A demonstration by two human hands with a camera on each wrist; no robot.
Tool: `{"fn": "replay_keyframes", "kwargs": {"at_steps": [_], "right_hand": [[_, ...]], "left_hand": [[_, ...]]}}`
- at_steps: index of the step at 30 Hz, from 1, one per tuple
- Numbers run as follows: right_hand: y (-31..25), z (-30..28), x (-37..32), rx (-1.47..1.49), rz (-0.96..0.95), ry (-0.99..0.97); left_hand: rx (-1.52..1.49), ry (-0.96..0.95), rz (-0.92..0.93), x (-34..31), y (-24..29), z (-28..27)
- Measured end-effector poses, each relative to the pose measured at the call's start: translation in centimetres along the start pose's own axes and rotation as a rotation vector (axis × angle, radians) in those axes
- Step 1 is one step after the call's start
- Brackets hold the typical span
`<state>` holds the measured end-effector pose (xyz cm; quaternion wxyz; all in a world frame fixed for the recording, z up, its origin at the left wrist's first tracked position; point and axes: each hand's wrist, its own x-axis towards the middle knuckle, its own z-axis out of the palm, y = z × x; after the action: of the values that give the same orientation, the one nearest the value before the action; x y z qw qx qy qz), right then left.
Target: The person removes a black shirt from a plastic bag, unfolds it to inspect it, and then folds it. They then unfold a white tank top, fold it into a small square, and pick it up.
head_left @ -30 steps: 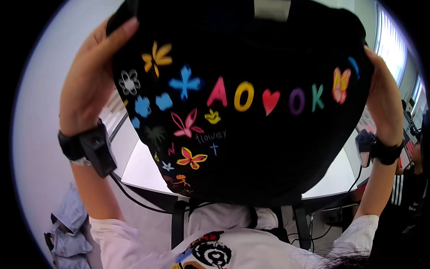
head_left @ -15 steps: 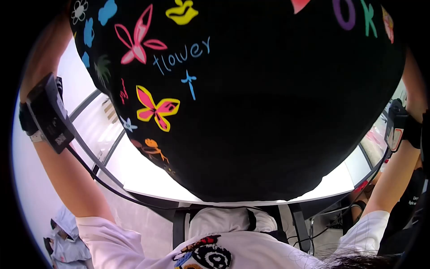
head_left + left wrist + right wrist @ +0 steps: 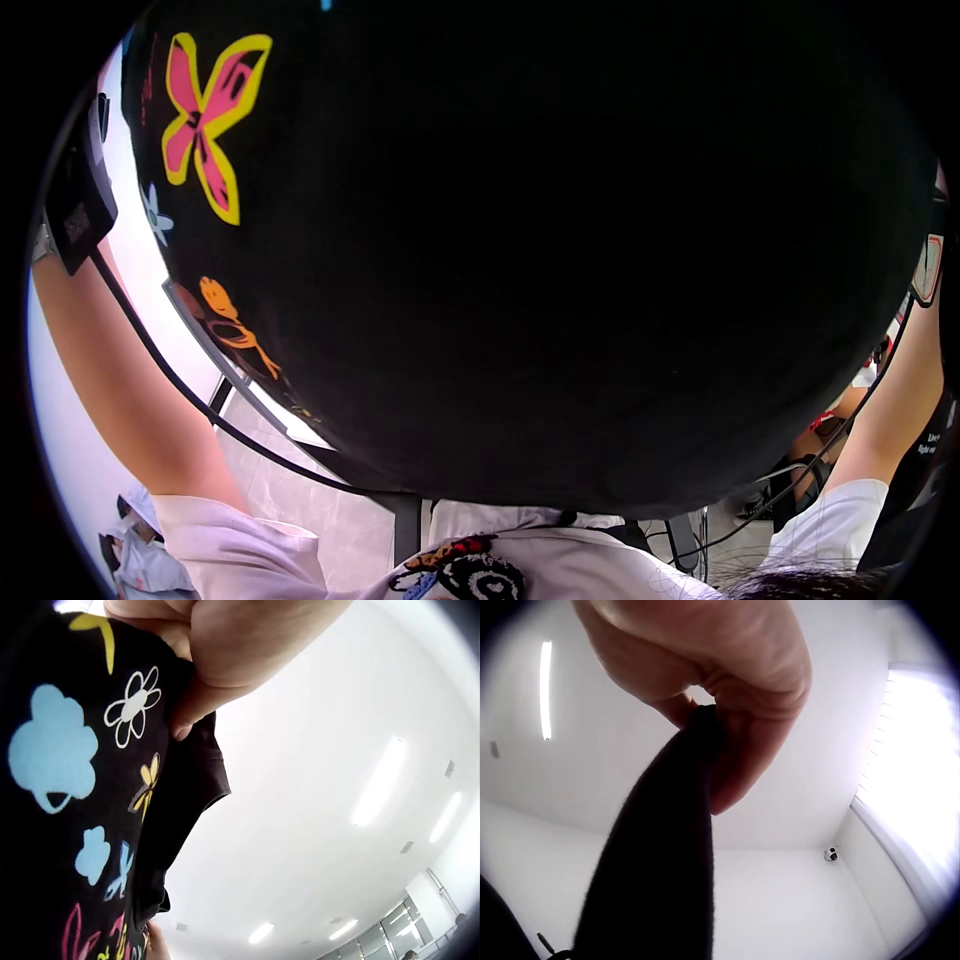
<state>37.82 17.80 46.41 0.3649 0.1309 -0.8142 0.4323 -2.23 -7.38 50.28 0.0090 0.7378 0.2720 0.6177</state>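
Observation:
A black T-shirt [image 3: 560, 250] with colourful printed flowers and doodles fills most of the head view, close in front of the camera. Its upper part and both hands are beyond the top of that view. In the left wrist view my left hand [image 3: 247, 649] grips the shirt near a short sleeve [image 3: 196, 776], thumb against the cloth. My right hand [image 3: 720, 667] pinches a fold of the black fabric [image 3: 656, 862] between thumb and fingers in the right wrist view. The shirt hangs spread between the two hands.
Light-coloured clothes [image 3: 145, 560] lie low at the left. A cable [image 3: 270, 455] runs from the left wrist camera [image 3: 80, 205] across to the front of my body. Another person in dark clothing [image 3: 925, 450] is at the right edge. Grey floor [image 3: 300, 490] shows below.
Both hands have lifted the T-shirt up and nearer the head camera. Its letters and upper prints have left the head view, and the arms have spread wider apart.

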Motion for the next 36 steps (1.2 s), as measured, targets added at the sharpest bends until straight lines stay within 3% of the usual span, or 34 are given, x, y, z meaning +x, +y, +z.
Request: {"fn": "replay_keyframes", "kwargs": {"at_steps": [5,8,9,10,12,13,14,15,16,17,18,19,21,23,24,25,26,27,29,30,31,32,33,36], "right_hand": [[-0.4,0.1,0.2,0.084,0.014,-0.056],[0.5,-1.3,0.8,0.205,0.041,-0.159],[1.7,-2.3,0.9,0.257,0.070,-0.222],[3.8,-1.3,1.3,0.216,0.095,-0.058],[8.0,0.7,2.0,0.136,0.160,0.272],[10.7,-2.6,2.9,0.135,0.238,0.304],[12.9,-1.4,3.0,0.242,0.287,0.339],[16.9,-6.1,4.7,0.084,0.367,0.299],[18.9,-2.3,3.7,0.053,0.385,0.312],[24.9,-8.0,4.8,0.070,0.472,0.206],[28.9,-8.2,4.6,-0.091,0.346,0.119],[33.2,-9.0,4.1,-0.058,0.449,0.215],[41.3,-8.1,3.5,-0.945,0.679,0.386],[50.4,-7.2,-0.3,-1.303,0.685,0.418],[52.3,-5.8,-2.1,-1.221,0.608,0.293],[53.5,-4.0,-4.0,-1.130,0.536,0.172],[53.6,-2.6,-5.2,-1.040,0.627,0.025],[53.3,-1.5,-6.3,-0.945,0.709,-0.120],[54.8,-0.5,-7.7,-0.910,0.828,-0.358],[55.0,0.8,-9.1,-0.940,0.864,-0.382],[54.8,2.3,-10.1,-0.972,0.898,-0.404],[55.4,3.5,-10.6,-0.978,0.944,-0.436],[56.2,4.6,-10.7,-0.984,0.989,-0.467],[56.7,8.2,-10.5,-0.942,1.309,-0.456]], "left_hand": [[-0.032,0.010,-0.023,0.8,0.0,0.6],[-0.166,-0.077,-0.136,-1.9,-3.9,4.8],[-0.181,0.026,-0.092,-1.1,-5.3,3.8],[-0.147,-0.020,-0.110,-1.2,-6.6,4.5],[-0.103,0.131,-0.203,-1.8,-11.3,5.5],[-0.197,0.038,-0.266,-2.5,-13.7,6.8],[-0.118,0.121,-0.342,-2.0,-16.1,7.3],[-0.140,0.041,-0.376,-1.8,-19.9,6.2],[-0.015,0.034,-0.338,-2.5,-25.3,3.3],[0.065,0.051,-0.393,-2.5,-30.0,2.2],[0.189,0.127,-0.426,-3.4,-34.7,1.3],[0.382,0.204,-0.519,-4.5,-39.3,1.2],[1.029,0.242,-0.429,-9.5,-49.0,2.1],[1.007,0.067,-0.557,-15.6,-51.5,5.4],[1.005,-0.101,-0.481,-18.7,-53.6,5.8],[0.997,-0.223,-0.594,-20.7,-53.4,7.2],[0.969,-0.314,-0.631,-22.6,-53.0,8.4],[0.784,-0.432,-0.763,-24.5,-53.8,8.7],[0.695,-0.668,-0.977,-26.4,-51.6,10.6],[0.658,-0.735,-1.062,-27.8,-51.3,11.8],[0.574,-0.762,-1.272,-27.1,-48.4,13.5],[0.667,-0.877,-0.992,-29.9,-51.9,13.1],[0.625,-0.846,-1.170,-29.6,-49.4,14.5],[0.850,-0.906,-1.132,-31.9,-51.8,15.3]]}}
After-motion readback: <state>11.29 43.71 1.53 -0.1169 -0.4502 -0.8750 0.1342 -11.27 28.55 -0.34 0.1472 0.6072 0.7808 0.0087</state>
